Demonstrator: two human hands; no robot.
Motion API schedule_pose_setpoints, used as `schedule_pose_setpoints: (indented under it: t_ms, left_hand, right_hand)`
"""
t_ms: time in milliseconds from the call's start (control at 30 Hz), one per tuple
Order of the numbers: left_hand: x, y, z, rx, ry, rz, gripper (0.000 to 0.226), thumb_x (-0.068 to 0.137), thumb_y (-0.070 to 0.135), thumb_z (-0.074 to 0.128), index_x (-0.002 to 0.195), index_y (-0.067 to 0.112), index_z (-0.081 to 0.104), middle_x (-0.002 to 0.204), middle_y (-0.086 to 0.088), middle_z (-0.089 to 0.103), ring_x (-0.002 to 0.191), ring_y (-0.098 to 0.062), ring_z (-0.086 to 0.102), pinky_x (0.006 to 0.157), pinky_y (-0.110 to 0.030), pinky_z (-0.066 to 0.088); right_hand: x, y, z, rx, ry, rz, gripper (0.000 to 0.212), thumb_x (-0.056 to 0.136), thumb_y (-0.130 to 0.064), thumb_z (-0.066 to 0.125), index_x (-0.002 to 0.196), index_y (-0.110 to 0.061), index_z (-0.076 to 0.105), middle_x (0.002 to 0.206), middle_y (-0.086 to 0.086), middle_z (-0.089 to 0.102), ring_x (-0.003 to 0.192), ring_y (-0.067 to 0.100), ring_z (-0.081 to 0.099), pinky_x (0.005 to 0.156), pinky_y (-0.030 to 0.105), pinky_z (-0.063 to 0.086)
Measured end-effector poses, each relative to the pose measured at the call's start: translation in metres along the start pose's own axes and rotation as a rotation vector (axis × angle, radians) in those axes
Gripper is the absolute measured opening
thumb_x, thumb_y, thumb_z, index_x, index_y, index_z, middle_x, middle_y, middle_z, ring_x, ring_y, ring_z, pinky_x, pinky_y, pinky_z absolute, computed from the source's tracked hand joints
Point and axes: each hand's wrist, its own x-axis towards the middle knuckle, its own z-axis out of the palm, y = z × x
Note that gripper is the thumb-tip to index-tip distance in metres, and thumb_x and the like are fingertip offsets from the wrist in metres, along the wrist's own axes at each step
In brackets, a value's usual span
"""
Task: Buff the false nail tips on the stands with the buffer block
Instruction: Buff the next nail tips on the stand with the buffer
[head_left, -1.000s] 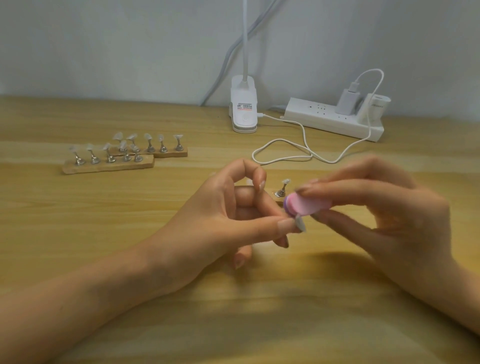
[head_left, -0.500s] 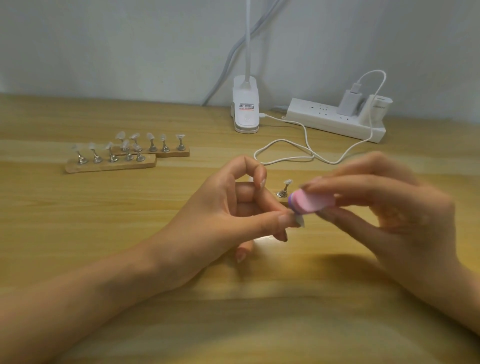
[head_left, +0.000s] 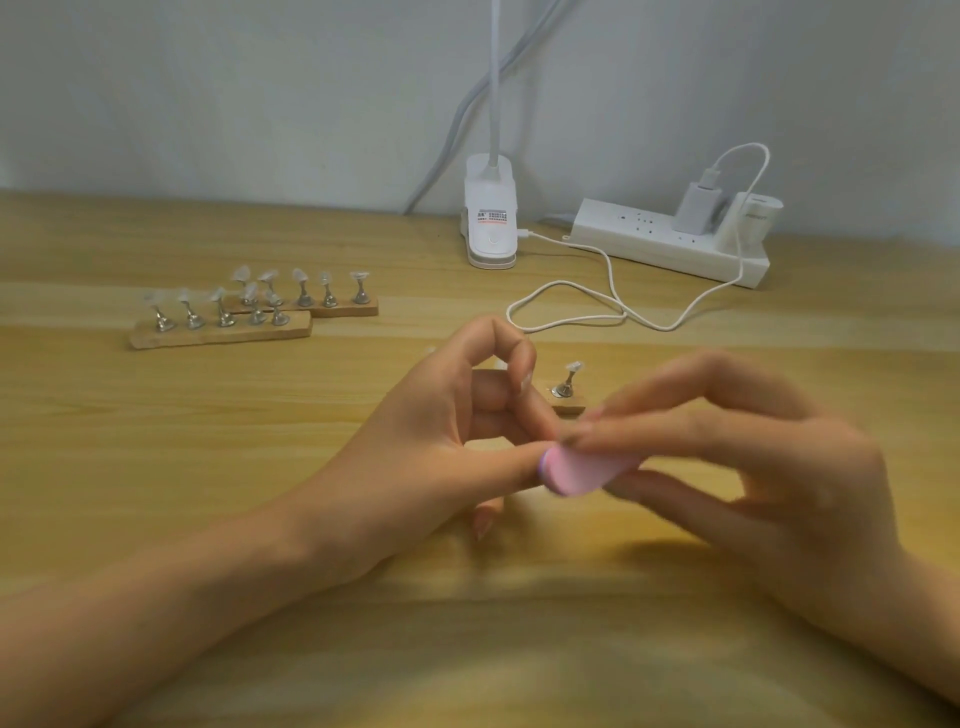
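Left hand (head_left: 415, 462): fingers curled, thumb tip against the buffer block (head_left: 582, 470); any grip is hidden.
Right hand (head_left: 753, 467): pinches the pink block, blurred.
Nail stands (head_left: 223, 330): back left on the table (head_left: 156, 467).

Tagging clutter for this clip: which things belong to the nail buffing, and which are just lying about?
For the job: buffer block in the right hand; left hand against its end; front strip of nail tips; back strip of nail tips; single stand behind the hands.
Lying about: lamp; power strip; charger; cable.
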Motion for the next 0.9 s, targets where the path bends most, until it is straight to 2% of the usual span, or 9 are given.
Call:
schedule_pose_setpoints:
  t_ms: [67, 133, 267, 400, 500, 600, 700, 800, 900]
  left_hand:
    - [0.000, 0.000, 0.000, -0.007, -0.002, 0.000, 0.045, 0.076, 0.003, 0.079, 0.091, 0.013, 0.038, 0.073, -0.002, 0.069, 0.066, -0.012, 0.065, 0.037, -0.018, 0.039]
    - [0.001, -0.001, -0.001, -0.011, -0.001, 0.002, 0.042, 0.077, 0.004, 0.076, 0.091, 0.014, 0.038, 0.075, -0.005, 0.070, 0.068, -0.015, 0.068, 0.038, -0.018, 0.039]
    - [0.001, -0.002, -0.001, -0.028, -0.009, -0.003, 0.044, 0.078, 0.004, 0.078, 0.092, 0.013, 0.037, 0.074, -0.002, 0.070, 0.067, -0.014, 0.067, 0.038, -0.018, 0.040]
    - [0.002, 0.000, -0.003, -0.093, 0.062, -0.020, 0.044, 0.077, 0.015, 0.076, 0.097, 0.014, 0.037, 0.080, -0.004, 0.073, 0.066, -0.018, 0.072, 0.038, -0.017, 0.040]
    - [0.003, 0.000, -0.006, -0.079, 0.090, -0.039, 0.043, 0.076, 0.019, 0.077, 0.105, 0.017, 0.046, 0.083, -0.001, 0.074, 0.062, -0.011, 0.066, 0.039, -0.014, 0.036]
    - [0.004, -0.001, -0.006, -0.086, 0.083, -0.042, 0.047, 0.076, 0.019, 0.079, 0.114, 0.019, 0.050, 0.087, 0.001, 0.073, 0.071, -0.014, 0.072, 0.041, -0.014, 0.040]
    - [0.004, -0.003, -0.005, -0.140, 0.075, -0.039, 0.046, 0.078, 0.012, 0.079, 0.114, 0.018, 0.051, 0.086, 0.000, 0.072, 0.087, -0.027, 0.076, 0.042, -0.019, 0.047]
    - [0.005, -0.002, -0.005, -0.111, 0.103, -0.019, 0.051, 0.072, 0.008, 0.086, 0.111, 0.021, 0.055, 0.078, 0.002, 0.069, 0.084, -0.026, 0.076, 0.044, -0.023, 0.051]
    - [0.006, -0.001, -0.005, -0.076, 0.121, 0.002, 0.050, 0.069, 0.007, 0.083, 0.110, 0.020, 0.057, 0.075, 0.000, 0.067, 0.084, -0.026, 0.075, 0.044, -0.024, 0.051]
  right_hand:
    - [0.000, 0.001, 0.000, 0.002, 0.011, 0.014, 0.019, 0.091, -0.015, 0.071, 0.109, -0.021, 0.068, 0.102, -0.006, 0.067, 0.096, 0.010, 0.068, 0.082, 0.019, 0.053]
    - [-0.001, 0.002, -0.001, 0.037, 0.046, 0.046, 0.019, 0.090, -0.012, 0.072, 0.108, -0.020, 0.069, 0.103, -0.001, 0.067, 0.095, 0.015, 0.069, 0.078, 0.024, 0.055]
    - [-0.001, 0.005, -0.001, 0.022, 0.005, 0.003, 0.020, 0.090, -0.018, 0.070, 0.109, -0.021, 0.069, 0.104, -0.006, 0.067, 0.095, 0.013, 0.068, 0.083, 0.019, 0.052]
    - [0.001, 0.020, -0.007, 0.179, 0.163, 0.174, 0.022, 0.088, -0.014, 0.072, 0.110, -0.018, 0.069, 0.106, 0.005, 0.067, 0.094, 0.024, 0.066, 0.068, 0.029, 0.059]
    - [-0.002, 0.023, -0.004, 0.280, 0.173, 0.220, 0.024, 0.088, -0.015, 0.070, 0.111, -0.018, 0.070, 0.108, 0.004, 0.069, 0.096, 0.027, 0.067, 0.062, 0.028, 0.058]
    - [-0.003, 0.021, 0.000, 0.303, 0.152, 0.237, 0.028, 0.087, -0.019, 0.069, 0.115, -0.020, 0.070, 0.111, 0.001, 0.069, 0.097, 0.027, 0.067, 0.062, 0.028, 0.058]
    - [-0.004, 0.018, 0.002, 0.323, 0.139, 0.231, 0.030, 0.086, -0.020, 0.070, 0.116, -0.023, 0.073, 0.109, 0.004, 0.068, 0.096, 0.028, 0.066, 0.062, 0.027, 0.058]
    - [-0.004, 0.016, 0.003, 0.318, 0.135, 0.213, 0.026, 0.088, -0.023, 0.071, 0.114, -0.023, 0.074, 0.109, 0.005, 0.068, 0.097, 0.027, 0.065, 0.063, 0.026, 0.058]
    - [-0.003, 0.016, 0.002, 0.280, 0.143, 0.199, 0.025, 0.087, -0.019, 0.069, 0.112, -0.020, 0.071, 0.109, 0.005, 0.067, 0.096, 0.026, 0.065, 0.064, 0.026, 0.058]
